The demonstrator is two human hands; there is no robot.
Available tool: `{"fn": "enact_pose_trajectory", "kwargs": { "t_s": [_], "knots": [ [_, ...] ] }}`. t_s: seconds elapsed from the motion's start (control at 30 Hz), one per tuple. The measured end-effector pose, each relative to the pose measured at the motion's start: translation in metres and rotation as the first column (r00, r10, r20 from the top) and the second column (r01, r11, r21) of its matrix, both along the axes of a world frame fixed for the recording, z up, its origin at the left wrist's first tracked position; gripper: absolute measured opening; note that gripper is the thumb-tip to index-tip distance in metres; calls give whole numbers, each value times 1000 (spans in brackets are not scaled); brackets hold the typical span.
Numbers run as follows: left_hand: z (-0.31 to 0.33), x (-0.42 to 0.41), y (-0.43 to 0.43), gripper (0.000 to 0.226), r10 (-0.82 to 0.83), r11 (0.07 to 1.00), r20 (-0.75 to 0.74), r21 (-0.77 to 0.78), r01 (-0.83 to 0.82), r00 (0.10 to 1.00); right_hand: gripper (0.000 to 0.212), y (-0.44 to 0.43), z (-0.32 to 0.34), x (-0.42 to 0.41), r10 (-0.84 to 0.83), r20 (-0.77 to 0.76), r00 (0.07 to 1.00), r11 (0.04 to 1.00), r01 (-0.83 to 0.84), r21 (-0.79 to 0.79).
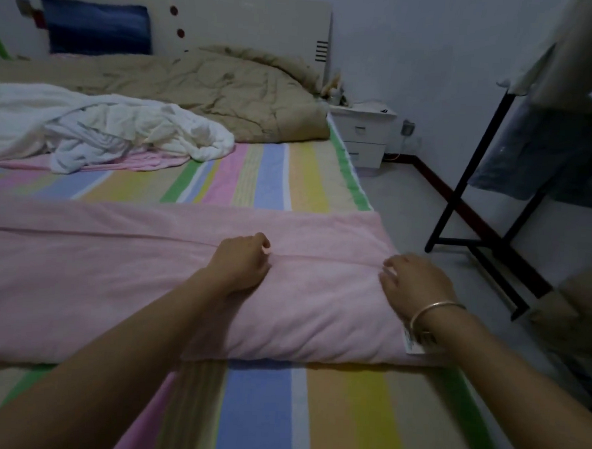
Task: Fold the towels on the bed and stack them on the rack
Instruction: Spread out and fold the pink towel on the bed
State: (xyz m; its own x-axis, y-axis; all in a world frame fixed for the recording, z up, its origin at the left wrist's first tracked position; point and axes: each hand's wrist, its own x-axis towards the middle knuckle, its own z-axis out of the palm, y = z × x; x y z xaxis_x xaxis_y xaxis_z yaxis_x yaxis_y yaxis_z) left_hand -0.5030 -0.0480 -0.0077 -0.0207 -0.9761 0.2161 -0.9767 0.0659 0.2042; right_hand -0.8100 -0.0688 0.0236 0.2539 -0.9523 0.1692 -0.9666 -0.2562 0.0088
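Note:
A pink towel [113, 276] lies spread across the striped bed [261, 411], folded lengthwise with its edge running along the middle. My left hand [241, 262] sits on that edge with fingers curled, pinching the cloth. My right hand [411, 285], wearing a bracelet, rests on the towel's right end near the bed's side, fingertips on the fabric. A heap of white towels [121, 129] with a pink one beneath lies further up the bed. The black rack [488, 200] stands on the floor to the right.
A tan quilt [226, 90] is bunched near the headboard, with a blue pillow [99, 28] behind it. A white nightstand [364, 135] stands beside the bed. Clothes [549, 145] hang on the rack. Grey floor lies between bed and rack.

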Motion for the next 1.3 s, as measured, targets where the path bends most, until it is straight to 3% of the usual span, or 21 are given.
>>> {"fn": "enact_pose_trajectory", "kwargs": {
  "t_s": [0.07, 0.17, 0.27, 0.33, 0.4, 0.53, 0.63, 0.73, 0.83, 0.9, 1.0, 1.1, 1.13, 1.2, 1.27, 1.3],
  "knots": [
    [6, 8, -6, 34, -26, 997, 56, 73, 22, 998, 40, -13, 1, 3, 113, 64, 992, 993, -111, -27],
    [12, 22, -7, 31, -51, 989, 61, 144, 42, 997, 47, -30, -1, 17, 238, 120, 964, 958, -253, 132],
    [8, 30, -4, 32, -65, 992, 114, 117, 51, 991, 48, -41, -1, 25, 225, 6, 974, 949, -220, 227],
    [5, 30, -3, 33, -92, 995, 131, 38, 88, 987, 42, -44, 2, 24, 230, -67, 971, 956, -212, 202],
    [8, 31, -1, 42, -113, 986, 126, -107, 126, 986, 34, -45, 10, 19, 252, 12, 968, 955, -251, 155],
    [22, 45, -11, 44, -6, 928, 112, -369, 48, 994, 30, -65, 38, 25, 298, 187, 936, 954, -287, -85],
    [1, 46, -23, 35, 89, 975, 158, -216, -54, 983, 33, -73, 33, 43, 305, 26, 952, 950, -303, -73],
    [-31, 37, -30, 31, 188, 982, 267, -58, -179, 945, 49, -77, -5, 44, 216, -79, 973, 974, -209, 91],
    [-39, 32, -31, 24, 191, 977, 307, -148, -151, 932, 73, -78, -23, 25, -1, 158, 987, 984, -28, 176],
    [-34, 28, -29, 27, 187, 948, 286, -302, -97, 940, 81, -74, -18, 8, -196, 334, 922, 953, 99, 285],
    [-25, -6, -16, 28, 146, 925, 73, -365, -110, 987, 78, -64, -12, -21, -418, 415, 808, 844, 176, 507],
    [-17, -75, -1, 38, 51, 928, -173, -355, -111, 984, 67, -46, -6, -42, -473, 486, 735, 782, 96, 615],
    [-14, -104, 5, 46, 14, 940, -224, -329, -89, 975, 59, -38, -3, -46, -477, 508, 717, 772, 66, 633],
    [-10, -155, 18, 75, 11, 994, -228, -99, -35, 974, 46, -25, 2, -50, -485, 497, 720, 741, 37, 671],
    [-25, -189, 31, 98, 60, 993, -102, 109, -49, 993, 42, -16, 2, -51, -507, 477, 718, 709, 33, 705],
    [-35, -197, 35, 101, 66, 991, -52, 119, -59, 996, 42, -12, 1, -50, -525, 472, 708, 696, 39, 717]
  ]
}}
